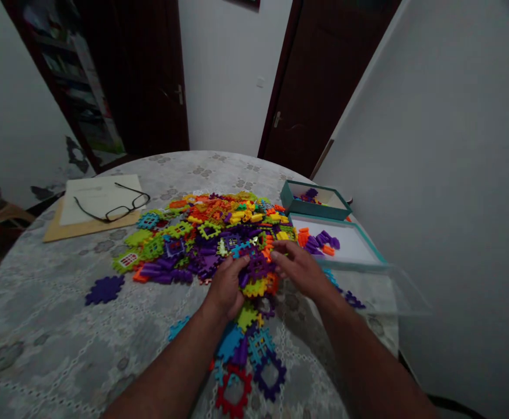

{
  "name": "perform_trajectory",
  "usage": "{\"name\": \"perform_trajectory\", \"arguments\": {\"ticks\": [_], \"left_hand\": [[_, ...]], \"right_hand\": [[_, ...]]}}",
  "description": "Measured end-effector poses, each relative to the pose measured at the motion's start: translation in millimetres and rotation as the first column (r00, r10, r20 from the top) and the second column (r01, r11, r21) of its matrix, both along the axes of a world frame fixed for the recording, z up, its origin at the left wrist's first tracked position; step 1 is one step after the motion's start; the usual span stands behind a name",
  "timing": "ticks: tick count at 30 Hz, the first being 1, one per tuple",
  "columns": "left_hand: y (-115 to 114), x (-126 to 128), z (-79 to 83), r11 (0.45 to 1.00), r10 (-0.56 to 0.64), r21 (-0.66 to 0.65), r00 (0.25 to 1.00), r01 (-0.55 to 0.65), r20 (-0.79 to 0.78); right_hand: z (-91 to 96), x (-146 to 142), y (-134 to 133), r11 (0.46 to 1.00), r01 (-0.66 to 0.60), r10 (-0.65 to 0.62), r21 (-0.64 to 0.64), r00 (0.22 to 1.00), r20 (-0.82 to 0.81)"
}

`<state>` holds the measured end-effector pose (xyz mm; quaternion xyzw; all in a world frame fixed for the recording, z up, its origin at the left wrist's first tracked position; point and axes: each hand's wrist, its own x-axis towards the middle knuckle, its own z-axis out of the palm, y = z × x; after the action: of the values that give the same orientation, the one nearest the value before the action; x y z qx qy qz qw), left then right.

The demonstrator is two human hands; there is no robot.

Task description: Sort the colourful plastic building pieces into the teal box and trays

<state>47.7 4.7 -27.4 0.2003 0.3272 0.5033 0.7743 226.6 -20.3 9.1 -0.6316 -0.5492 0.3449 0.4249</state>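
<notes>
My left hand [227, 288] is closed on a purple notched-edge building piece [258, 266], its thumb lying along the piece's near-left side. The palm side is partly hidden. Close to the right edge of that piece is my right hand [298, 266], fingers bent and a little apart; I see nothing held in it. Below both hands lie a lime green piece [247, 315], a blue piece [230, 343], a red frame piece [234, 391] and a dark purple frame piece [270, 375]. Beyond the hands spreads a large mixed pile of plastic building pieces [210, 230].
To the right are a teal-edged tray [354, 241] with orange and purple pieces and a teal box [309, 205] with a few pieces. Eyeglasses [118, 213] rest on papers [92, 195] at left. A single dark purple piece [104, 290] lies on the patterned tablecloth [149, 326].
</notes>
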Motion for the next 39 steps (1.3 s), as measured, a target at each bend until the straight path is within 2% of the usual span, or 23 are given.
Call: {"name": "perform_trajectory", "arguments": {"ticks": [3,7,12,18,23,25,29,31,33,36,39], "left_hand": [[0,0,-3.0,0.998,0.001,0.059,0.998,0.003,-0.068],[0,1,-9.8,0.995,0.014,0.095,0.993,-0.003,-0.117],[-1,2,-10.6,0.997,-0.016,0.071,0.996,0.022,-0.084],[0,2,-13.4,0.988,-0.01,0.152,0.983,0.039,-0.186],[3,3,-15.2,0.99,0.058,0.138,0.974,-0.028,-0.22],[3,3,-12.7,0.993,0.069,0.111,0.979,-0.048,-0.193],[4,2,-8.1,0.997,0.057,0.058,0.989,-0.049,-0.139],[5,0,-8.6,0.999,0.033,-0.002,0.995,-0.033,-0.092],[7,-2,-10.6,0.997,0.025,-0.068,0.999,-0.027,-0.039],[9,-3,-11.5,0.994,0.019,-0.104,1.0,-0.018,0.018],[5,-2,-6.9,0.997,-0.005,-0.073,1.0,0.006,0.019]], "right_hand": [[-21.4,-25,-20,0.999,-0.025,0.024,0.045,0.999,0.025],[-40.8,-37,-20,0.998,0.048,-0.042,0.048,0.991,-0.123],[-43.0,-38,-22,0.999,0.045,-0.038,0.006,0.913,-0.406],[-45.2,-38,-23,0.996,0.093,-0.078,0.002,0.845,-0.53],[-52.2,-47,-23,0.978,0.194,-0.15,0.078,0.911,-0.385],[-52.7,-50,-25,0.97,0.226,-0.177,0.09,0.909,-0.378],[-50.7,-48,-29,0.975,0.204,-0.144,0.086,0.88,-0.453],[-49.1,-45,-32,0.972,0.207,-0.144,0.115,0.902,-0.408],[-46.7,-42,-35,0.96,0.199,-0.13,0.199,0.94,-0.314],[-41.4,-40,-40,0.924,0.093,-0.054,0.371,0.992,-0.114],[-37.2,-38,-41,0.904,-0.093,0.05,0.418,0.992,0.115]]}}
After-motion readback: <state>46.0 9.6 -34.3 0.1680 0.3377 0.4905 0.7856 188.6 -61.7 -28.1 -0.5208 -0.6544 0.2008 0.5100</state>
